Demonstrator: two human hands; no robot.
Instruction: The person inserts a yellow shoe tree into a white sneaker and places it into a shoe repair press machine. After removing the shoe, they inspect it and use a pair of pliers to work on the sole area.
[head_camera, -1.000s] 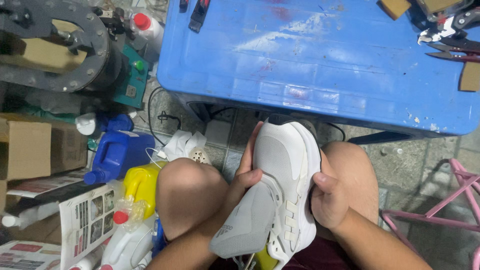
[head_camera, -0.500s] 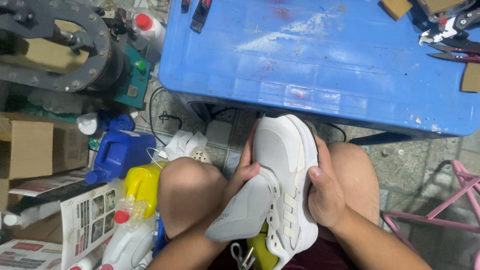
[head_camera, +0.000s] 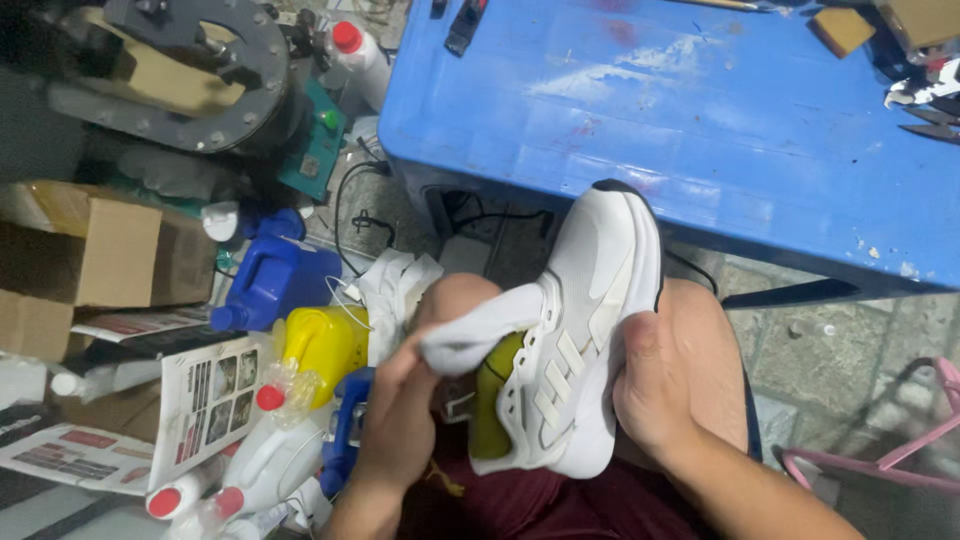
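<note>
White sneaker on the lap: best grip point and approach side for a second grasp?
Grip the white sneaker at its midfoot sidewall, from the person's right, where the right hand already wraps it. The shoe lies tilted, toe toward the blue table, and that flank is broad and firm. The left hand pulls the heel collar open, so that end likely flexes.

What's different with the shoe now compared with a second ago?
The white shoe has been turned on the lap, so its side and yellow-green lining now show. The left hand has moved from the shoe's side to its heel end, where it pulls the heel part back. The right hand still grips the shoe's other side. The blue table and the bottles on the floor are unchanged.
</note>
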